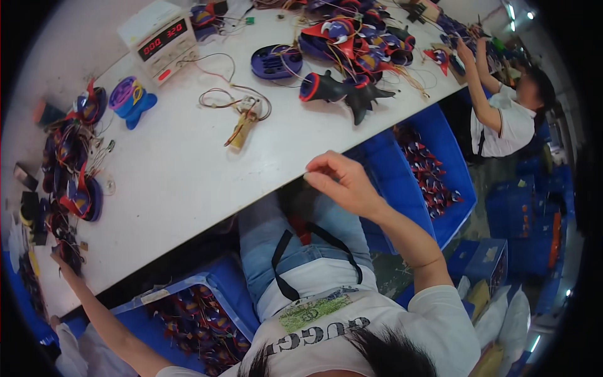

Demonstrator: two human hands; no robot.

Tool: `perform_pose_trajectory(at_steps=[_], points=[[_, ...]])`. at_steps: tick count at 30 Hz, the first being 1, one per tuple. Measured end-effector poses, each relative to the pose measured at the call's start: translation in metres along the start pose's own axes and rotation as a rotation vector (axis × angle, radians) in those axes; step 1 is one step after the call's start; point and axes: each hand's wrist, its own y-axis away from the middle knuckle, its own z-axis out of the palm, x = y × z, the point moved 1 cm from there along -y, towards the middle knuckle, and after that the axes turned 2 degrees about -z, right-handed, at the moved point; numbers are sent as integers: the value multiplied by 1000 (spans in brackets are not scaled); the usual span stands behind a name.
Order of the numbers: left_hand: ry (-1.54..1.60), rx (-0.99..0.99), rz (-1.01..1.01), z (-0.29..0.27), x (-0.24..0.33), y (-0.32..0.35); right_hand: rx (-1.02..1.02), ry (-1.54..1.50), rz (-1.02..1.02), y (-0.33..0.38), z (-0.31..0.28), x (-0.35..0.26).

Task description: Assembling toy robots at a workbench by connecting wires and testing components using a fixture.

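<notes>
Right hand [342, 182] pinched shut at the white table [188, 169] edge, grip contents I cannot tell; left hand [63, 259] reaches into toy parts [69, 188], closure unclear.

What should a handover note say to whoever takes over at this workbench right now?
Left hand: stretched out to the pile of red-and-blue wired parts at the table's left end; its grip is too small to tell.
Right hand: at the near edge of the white table, fingers pinched; nothing visible in them.
Done: one black finned toy body lies assembled mid-table.
Left: loose parts fill the blue crates beside the lap, and more are heaped at the far edge.
</notes>
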Motion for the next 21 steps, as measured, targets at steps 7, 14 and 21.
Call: perform_pose_trajectory(at_steps=[7, 14, 21], points=[[-137, 154, 64, -11, -1, 17, 452, 150, -136, -24, -98, 25], [-828, 528, 92, 64, 29, 87, 515, 150, -201, -31, -147, 41], [-490, -372, 582, 384, 120, 191, 518, 147, -231, -54, -180, 23]])
